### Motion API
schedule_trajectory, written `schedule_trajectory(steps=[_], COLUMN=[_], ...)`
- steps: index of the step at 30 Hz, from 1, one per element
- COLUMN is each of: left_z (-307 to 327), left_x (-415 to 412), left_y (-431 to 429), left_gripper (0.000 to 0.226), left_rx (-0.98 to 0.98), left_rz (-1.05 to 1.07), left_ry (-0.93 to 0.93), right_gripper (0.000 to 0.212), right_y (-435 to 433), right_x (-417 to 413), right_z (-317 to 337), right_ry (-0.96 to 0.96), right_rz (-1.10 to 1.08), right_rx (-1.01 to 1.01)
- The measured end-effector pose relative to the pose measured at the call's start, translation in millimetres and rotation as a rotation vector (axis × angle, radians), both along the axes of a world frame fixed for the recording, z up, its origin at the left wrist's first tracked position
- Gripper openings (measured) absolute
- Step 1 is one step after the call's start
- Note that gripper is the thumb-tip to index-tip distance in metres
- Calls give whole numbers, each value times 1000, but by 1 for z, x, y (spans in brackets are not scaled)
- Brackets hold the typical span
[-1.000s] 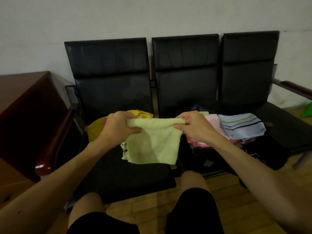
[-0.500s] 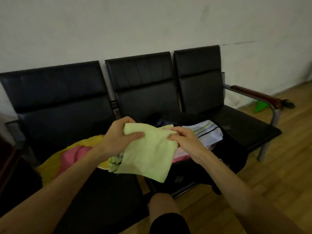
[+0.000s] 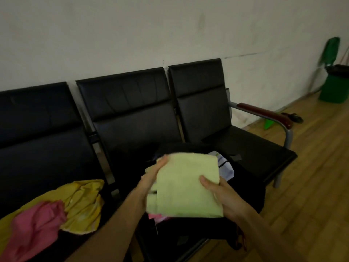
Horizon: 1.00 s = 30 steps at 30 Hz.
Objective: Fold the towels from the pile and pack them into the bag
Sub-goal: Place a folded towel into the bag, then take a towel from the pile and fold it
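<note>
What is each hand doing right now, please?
Left hand: holds the folded light green towel by its left edge.
Right hand: grips the same towel, thumb on top.

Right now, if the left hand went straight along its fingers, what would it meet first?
Probably the black bag's far rim: the left hand points up and away along the light green towel's left edge. Behind that is the middle seat's backrest. Depth unclear; it may clear the rim.

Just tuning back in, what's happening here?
A person holds a folded green towel with the left hand and right hand, over the open black bag on the bench. A striped towel already lies in the bag. A pile of yellow and pink towels waits unfolded on the seat to the left.
</note>
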<state>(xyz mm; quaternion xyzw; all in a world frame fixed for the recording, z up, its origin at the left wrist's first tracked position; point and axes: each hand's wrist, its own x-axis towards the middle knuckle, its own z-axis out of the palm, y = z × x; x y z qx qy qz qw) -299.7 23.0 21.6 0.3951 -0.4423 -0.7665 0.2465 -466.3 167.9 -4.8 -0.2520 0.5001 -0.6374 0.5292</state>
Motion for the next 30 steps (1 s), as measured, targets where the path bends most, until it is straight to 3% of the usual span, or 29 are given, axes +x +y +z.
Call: schedule_trajectory(steps=[3, 5, 8, 11, 14, 16, 20, 27, 30], left_z=[-49, -71, -88, -86, -91, -108, -143, -128, -97], left_x=[-21, -40, -68, -97, -126, -141, -148, -145, -110], left_y=[15, 27, 2, -32, -54, -62, -67, -86, -106], left_gripper=[50, 57, 88, 60, 32, 37, 73, 73, 54], left_rx=[178, 200, 5, -292, -585, -686, -713, -709, -818], left_rz=[-105, -200, -96, -43, -42, -89, -184, -372, -287], left_ry=[39, -26, -47, -58, -194, -304, -421, -535, -530], right_gripper=[28, 41, 58, 34, 56, 61, 52, 64, 71], right_y=[-16, -32, -53, -77, -103, -115, -127, -134, -143], right_x=[-24, -48, -85, -118, -142, -148, -162, -154, -116], right_z=[-8, -18, -21, -12, -18, -26, -51, -50, -29], right_ry=[107, 214, 473, 747, 939, 1054, 1255, 1426, 1545], right_rz=[-47, -85, -86, -60, -71, -79, 21, -9, -107], right_rx=[47, 123, 222, 309, 445, 508, 654, 813, 642])
